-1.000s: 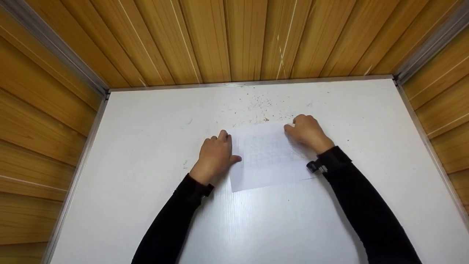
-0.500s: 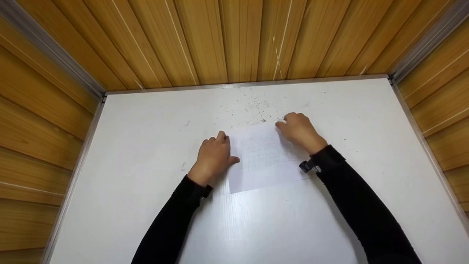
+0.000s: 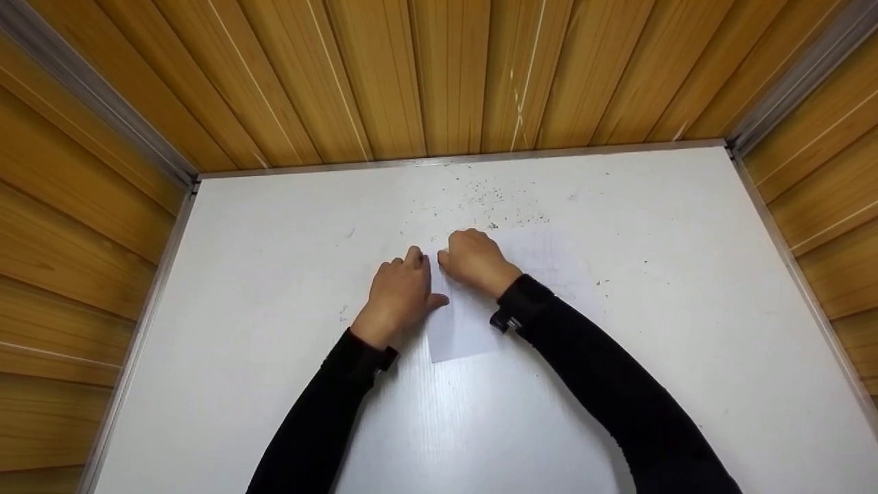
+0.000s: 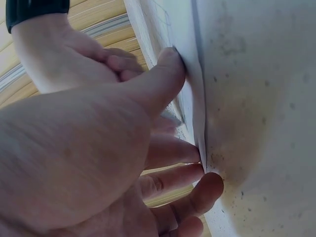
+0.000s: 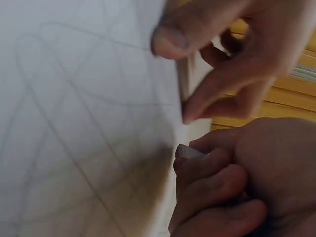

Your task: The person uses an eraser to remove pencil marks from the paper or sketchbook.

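Observation:
A sheet of white paper lies flat on the white table, and the right wrist view shows curved and crossing pencil lines on it. My left hand rests at its left edge, thumb stretched onto the sheet and fingers set apart from the thumb along the margin. Over the upper left part of the paper, my right hand pinches a small white eraser, most of which is hidden by curled fingers. Its tip meets the sheet close to the left hand's fingers. The right hand and forearm cover much of the drawing in the head view.
Dark crumbs are scattered on the table beyond the paper's far edge, with some more specks to its right. Wood-patterned walls stand behind the table and at both sides.
My right hand has swept left across the paper with the eraser, from the upper right corner to near the left hand. The left hand stays in place.

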Tool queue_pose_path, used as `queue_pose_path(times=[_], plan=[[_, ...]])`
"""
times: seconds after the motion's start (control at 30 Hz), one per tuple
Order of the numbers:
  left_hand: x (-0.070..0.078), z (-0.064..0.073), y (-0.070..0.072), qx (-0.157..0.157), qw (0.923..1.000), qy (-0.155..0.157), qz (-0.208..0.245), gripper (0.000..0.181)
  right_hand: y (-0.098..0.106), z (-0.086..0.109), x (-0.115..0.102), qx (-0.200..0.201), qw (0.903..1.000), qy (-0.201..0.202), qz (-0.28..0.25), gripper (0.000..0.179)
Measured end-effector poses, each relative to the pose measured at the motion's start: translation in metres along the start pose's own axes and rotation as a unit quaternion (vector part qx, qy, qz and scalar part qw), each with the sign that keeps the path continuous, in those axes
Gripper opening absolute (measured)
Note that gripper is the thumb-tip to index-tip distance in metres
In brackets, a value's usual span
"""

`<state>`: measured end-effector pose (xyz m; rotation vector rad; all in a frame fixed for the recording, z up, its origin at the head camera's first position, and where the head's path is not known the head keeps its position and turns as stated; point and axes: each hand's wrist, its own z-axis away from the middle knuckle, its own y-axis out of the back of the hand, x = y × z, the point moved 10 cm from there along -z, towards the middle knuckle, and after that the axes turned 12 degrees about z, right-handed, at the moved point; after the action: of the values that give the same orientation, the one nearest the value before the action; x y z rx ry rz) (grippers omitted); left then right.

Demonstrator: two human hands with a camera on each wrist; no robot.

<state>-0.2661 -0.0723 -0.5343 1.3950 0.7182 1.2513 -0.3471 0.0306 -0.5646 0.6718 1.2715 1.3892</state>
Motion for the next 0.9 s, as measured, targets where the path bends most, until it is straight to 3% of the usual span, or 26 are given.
queue_pose_path(times=[0.07,0.2,0.3,0.73,0.9], plan=[[0.000,0.000,0.000,-0.001,1.0000,0.002,0.001,0.087,-0.010,-0.011,0.009,0.012,0.9999,0.007,0.003,0.035],[0.000,-0.001,0.001,-0.002,1.0000,0.005,-0.001,0.089,0.004,-0.001,0.022,0.030,0.9995,-0.004,0.003,0.037],[0.001,-0.002,0.001,-0.003,0.9999,0.002,-0.011,0.090,0.021,0.016,0.036,0.022,0.9994,-0.025,-0.012,0.040],[0.002,-0.004,-0.004,-0.031,0.9995,0.006,-0.009,0.092,0.047,0.057,0.167,0.022,0.9928,-0.107,-0.049,0.063],[-0.002,-0.003,-0.003,-0.026,0.9996,0.007,-0.013,0.091,0.050,0.065,0.186,0.027,0.9910,-0.122,-0.048,0.064]])
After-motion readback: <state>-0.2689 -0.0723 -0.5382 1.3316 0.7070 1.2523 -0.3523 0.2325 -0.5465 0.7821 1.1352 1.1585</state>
